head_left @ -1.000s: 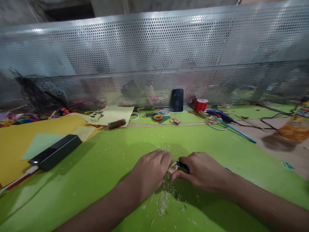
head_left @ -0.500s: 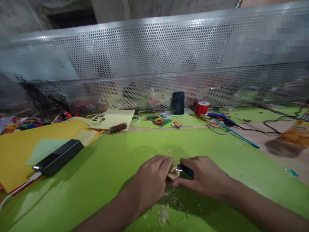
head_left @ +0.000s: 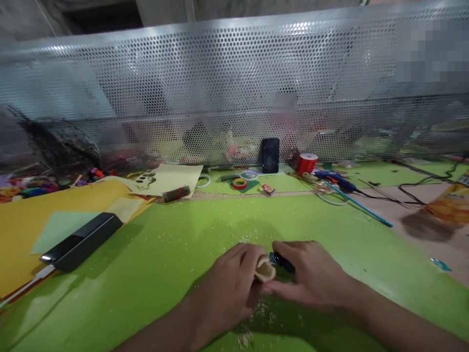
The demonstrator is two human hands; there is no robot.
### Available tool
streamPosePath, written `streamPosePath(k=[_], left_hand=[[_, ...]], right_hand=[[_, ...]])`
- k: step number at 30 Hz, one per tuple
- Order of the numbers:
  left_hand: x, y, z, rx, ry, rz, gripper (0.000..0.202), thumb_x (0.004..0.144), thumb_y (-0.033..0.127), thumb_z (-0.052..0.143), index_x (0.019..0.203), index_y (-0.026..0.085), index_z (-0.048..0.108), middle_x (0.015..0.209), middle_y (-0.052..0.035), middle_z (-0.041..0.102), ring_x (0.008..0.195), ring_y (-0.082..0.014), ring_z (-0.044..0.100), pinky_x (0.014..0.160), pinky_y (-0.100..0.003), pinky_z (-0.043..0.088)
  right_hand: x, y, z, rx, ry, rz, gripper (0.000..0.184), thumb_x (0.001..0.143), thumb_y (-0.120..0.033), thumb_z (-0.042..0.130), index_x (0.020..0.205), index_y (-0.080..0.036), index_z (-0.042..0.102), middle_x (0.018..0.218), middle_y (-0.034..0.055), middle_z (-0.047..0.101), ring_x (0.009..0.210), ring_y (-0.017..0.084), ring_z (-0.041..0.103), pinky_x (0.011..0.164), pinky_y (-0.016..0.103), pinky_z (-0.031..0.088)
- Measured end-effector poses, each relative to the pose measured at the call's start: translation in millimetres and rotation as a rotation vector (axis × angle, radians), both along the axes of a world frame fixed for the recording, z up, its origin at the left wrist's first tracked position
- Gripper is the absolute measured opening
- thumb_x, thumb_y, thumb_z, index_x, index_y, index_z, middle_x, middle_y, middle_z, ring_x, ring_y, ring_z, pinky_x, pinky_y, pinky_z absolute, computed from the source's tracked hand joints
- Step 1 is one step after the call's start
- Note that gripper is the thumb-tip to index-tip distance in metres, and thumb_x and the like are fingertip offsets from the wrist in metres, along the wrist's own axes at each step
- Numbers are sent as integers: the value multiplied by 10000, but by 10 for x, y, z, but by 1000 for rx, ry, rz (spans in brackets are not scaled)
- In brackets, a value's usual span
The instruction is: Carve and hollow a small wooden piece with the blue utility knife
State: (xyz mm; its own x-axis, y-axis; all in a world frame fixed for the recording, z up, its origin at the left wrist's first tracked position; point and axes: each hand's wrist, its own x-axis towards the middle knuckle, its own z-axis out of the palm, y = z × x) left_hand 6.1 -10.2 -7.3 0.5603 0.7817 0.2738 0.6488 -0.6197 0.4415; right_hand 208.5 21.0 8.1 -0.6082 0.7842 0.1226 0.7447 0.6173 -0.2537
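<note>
My left hand [head_left: 232,276] is closed around a pale, hollow piece [head_left: 265,270], wood or bamboo by its look, its open end facing right. In my right hand [head_left: 315,276] is a dark-handled utility knife [head_left: 282,261], its short blade at the upper rim of the piece. The right thumb rests against or close to the lower rim. Most of the piece is hidden inside the left fingers. Pale shavings [head_left: 262,313] lie on the green mat [head_left: 176,234] beneath both hands.
A black power bank [head_left: 82,239] with a white cable lies left on yellow sheets. Along the back are a phone [head_left: 270,155], tape rolls [head_left: 240,183], a red spool [head_left: 307,164] and a blue glue gun [head_left: 335,180]. A perforated metal screen [head_left: 227,73] stands behind them.
The hollow piece has tipped so that more of its opening shows, and both hands sit slightly lower in view. The knife still meets its rim. The camera view has shifted a little.
</note>
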Motion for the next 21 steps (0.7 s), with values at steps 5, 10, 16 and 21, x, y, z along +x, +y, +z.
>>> streamPosePath(k=[5,10,16,21], left_hand=[[-1,-14,40,65,-19,-16,369,992,479,356,1163,166,450,1099,-121,627,1001,-261,587,883,-456,487],[0,-19,23,93,-20,5,504,969,592,264,1159,174,474,1076,-121,639,985,-263,591,864,-458,488],[9,-11,8,131,-39,5,515,969,599,243,1147,176,478,1036,-113,648,959,-255,597,865,-464,489],[15,-10,18,149,-37,-5,503,983,574,224,1141,167,474,1063,-132,645,964,-254,606,862,-449,493]], right_hand=[[31,-24,14,45,18,18,596,794,-774,460,770,-185,545,641,37,596,540,163,512,528,284,184],[37,-27,24,94,39,24,594,794,-780,447,760,-191,526,626,29,583,524,156,501,521,281,186],[30,-14,58,176,54,21,590,782,-781,459,736,-194,508,623,29,585,526,158,513,521,278,186],[35,-15,38,224,46,46,577,802,-767,456,723,-197,502,613,22,583,519,154,510,519,280,163]])
